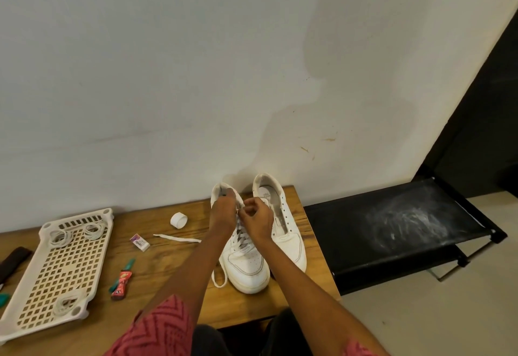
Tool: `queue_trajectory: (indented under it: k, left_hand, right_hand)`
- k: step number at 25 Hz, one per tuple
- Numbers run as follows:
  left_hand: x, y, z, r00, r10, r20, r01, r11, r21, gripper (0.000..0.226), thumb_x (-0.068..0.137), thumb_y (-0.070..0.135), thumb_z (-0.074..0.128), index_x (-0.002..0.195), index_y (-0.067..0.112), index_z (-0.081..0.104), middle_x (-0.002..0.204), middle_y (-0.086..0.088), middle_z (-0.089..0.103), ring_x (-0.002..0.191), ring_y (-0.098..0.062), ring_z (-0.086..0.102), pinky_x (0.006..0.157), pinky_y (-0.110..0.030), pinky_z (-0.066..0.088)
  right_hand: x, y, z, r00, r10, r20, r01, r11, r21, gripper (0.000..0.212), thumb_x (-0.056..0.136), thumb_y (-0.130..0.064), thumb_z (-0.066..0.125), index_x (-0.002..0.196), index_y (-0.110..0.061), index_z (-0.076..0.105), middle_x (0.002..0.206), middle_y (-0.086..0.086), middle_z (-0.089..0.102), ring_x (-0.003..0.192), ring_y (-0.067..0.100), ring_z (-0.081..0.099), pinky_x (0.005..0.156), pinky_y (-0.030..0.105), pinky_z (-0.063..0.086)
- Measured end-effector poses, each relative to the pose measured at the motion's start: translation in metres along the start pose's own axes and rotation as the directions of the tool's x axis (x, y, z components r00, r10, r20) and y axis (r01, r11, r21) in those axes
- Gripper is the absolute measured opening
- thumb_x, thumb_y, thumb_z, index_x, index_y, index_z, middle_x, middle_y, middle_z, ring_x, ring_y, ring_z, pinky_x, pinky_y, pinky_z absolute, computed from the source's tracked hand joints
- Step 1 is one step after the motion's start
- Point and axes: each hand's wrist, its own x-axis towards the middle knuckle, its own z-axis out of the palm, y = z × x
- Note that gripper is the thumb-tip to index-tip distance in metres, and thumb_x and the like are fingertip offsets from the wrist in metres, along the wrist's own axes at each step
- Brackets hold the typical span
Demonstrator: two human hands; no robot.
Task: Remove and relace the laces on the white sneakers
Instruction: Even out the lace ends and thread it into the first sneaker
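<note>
Two white sneakers stand side by side on the wooden table [173,268], toes toward me. The left sneaker [246,266] has a white lace crossed through its lower eyelets. My left hand [223,213] and my right hand [256,221] meet over its upper eyelets, each pinching the lace there. One lace end [220,277] loops down beside the toe. The right sneaker [286,224] shows bare eyelets with no lace. A loose white lace end [177,239] lies flat on the table to the left of the shoes.
A white perforated tray [60,268] holding coiled white laces sits at the left. Near it lie a small white box [139,242], a white roll [178,220], a green-and-red tube [122,280] and a dark object [12,263]. A black shelf [392,232] stands to the right.
</note>
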Motion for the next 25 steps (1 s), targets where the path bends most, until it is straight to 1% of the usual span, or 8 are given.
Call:
queue_trajectory:
  k: [3, 5, 7, 10, 12, 14, 21, 25]
  left_hand:
    - [-0.001, 0.006, -0.001, 0.998, 0.045, 0.036, -0.046, 0.998, 0.034, 0.048, 0.102, 0.029, 0.019, 0.122, -0.001, 0.05, 0.119, -0.025, 0.056, 0.107, -0.037, 0.054, 0.089, -0.036, 0.043]
    - [-0.001, 0.01, -0.001, 0.997, 0.052, 0.048, -0.055, 0.997, 0.059, 0.047, 0.103, 0.025, 0.021, 0.126, -0.004, 0.049, 0.125, -0.025, 0.054, 0.103, -0.033, 0.051, 0.095, -0.037, 0.039]
    - [-0.001, 0.013, 0.002, 0.998, 0.056, 0.037, -0.059, 0.996, 0.063, 0.047, 0.103, 0.024, 0.021, 0.125, -0.005, 0.049, 0.125, -0.026, 0.054, 0.091, -0.023, 0.042, 0.093, -0.037, 0.04]
    - [0.005, 0.011, 0.0, 0.995, 0.062, 0.083, -0.069, 0.993, 0.09, 0.046, 0.103, 0.023, 0.021, 0.125, -0.007, 0.048, 0.123, -0.028, 0.054, 0.092, -0.026, 0.045, 0.076, -0.026, 0.041]
    - [0.012, 0.006, -0.006, 0.988, 0.06, 0.14, -0.074, 0.992, 0.1, 0.044, 0.103, 0.022, 0.023, 0.123, -0.006, 0.05, 0.117, -0.027, 0.055, 0.088, -0.022, 0.041, 0.06, -0.01, 0.031]
    - [0.014, 0.001, -0.009, 0.982, 0.053, 0.183, -0.078, 0.988, 0.133, 0.038, 0.102, 0.019, 0.027, 0.12, -0.005, 0.051, 0.108, -0.024, 0.057, 0.086, -0.019, 0.04, 0.055, -0.005, 0.024]
    - [0.013, -0.012, -0.01, 0.96, 0.178, 0.215, -0.231, 0.939, 0.254, 0.028, 0.098, 0.009, 0.037, 0.12, 0.004, 0.052, 0.108, -0.021, 0.061, 0.082, -0.018, 0.045, 0.062, -0.02, 0.035]
    - [0.014, -0.021, -0.016, 0.917, 0.219, 0.334, -0.31, 0.917, 0.25, 0.036, 0.088, -0.004, 0.048, 0.118, 0.015, 0.056, 0.1, -0.006, 0.062, 0.085, -0.018, 0.058, 0.067, -0.02, 0.043]
  right_hand:
    - [-0.001, 0.002, 0.001, 0.999, -0.038, 0.019, 0.038, 0.999, -0.021, 0.022, 0.081, -0.015, 0.073, 0.099, -0.007, 0.064, 0.084, 0.003, 0.067, 0.075, 0.01, 0.06, 0.071, 0.017, 0.049]
    - [-0.001, 0.003, 0.001, 0.997, -0.061, 0.038, 0.062, 0.997, -0.044, 0.021, 0.081, -0.013, 0.072, 0.099, -0.006, 0.064, 0.086, 0.004, 0.067, 0.075, 0.01, 0.059, 0.069, 0.014, 0.047]
    - [0.0, 0.002, 0.0, 0.997, -0.074, 0.034, 0.076, 0.995, -0.06, 0.019, 0.083, -0.01, 0.069, 0.101, -0.005, 0.063, 0.091, 0.008, 0.069, 0.077, 0.009, 0.059, 0.068, 0.009, 0.045]
    - [0.0, 0.004, 0.0, 0.997, -0.072, 0.033, 0.074, 0.996, -0.045, 0.024, 0.083, -0.012, 0.07, 0.104, -0.005, 0.062, 0.092, 0.008, 0.069, 0.079, 0.011, 0.061, 0.066, 0.005, 0.043]
    - [0.001, 0.007, -0.003, 0.996, -0.053, 0.068, 0.053, 0.999, 0.01, 0.029, 0.08, -0.013, 0.074, 0.105, -0.005, 0.061, 0.092, 0.008, 0.069, 0.082, 0.014, 0.065, 0.069, 0.007, 0.046]
    - [0.004, 0.011, -0.007, 0.994, -0.032, 0.105, 0.024, 0.997, 0.075, 0.031, 0.079, -0.011, 0.075, 0.105, -0.004, 0.061, 0.093, 0.009, 0.07, 0.085, 0.015, 0.066, 0.072, 0.011, 0.05]
    - [0.016, 0.003, 0.003, 0.994, 0.105, 0.019, -0.106, 0.992, 0.074, 0.012, 0.082, 0.001, 0.066, 0.093, -0.005, 0.065, 0.085, 0.008, 0.068, 0.078, 0.015, 0.062, 0.077, 0.028, 0.055]
    - [0.023, -0.008, 0.001, 0.996, 0.001, 0.09, 0.002, 0.999, -0.042, 0.018, 0.083, 0.005, 0.057, 0.099, -0.003, 0.057, 0.081, 0.003, 0.06, 0.075, 0.015, 0.056, 0.065, 0.022, 0.045]
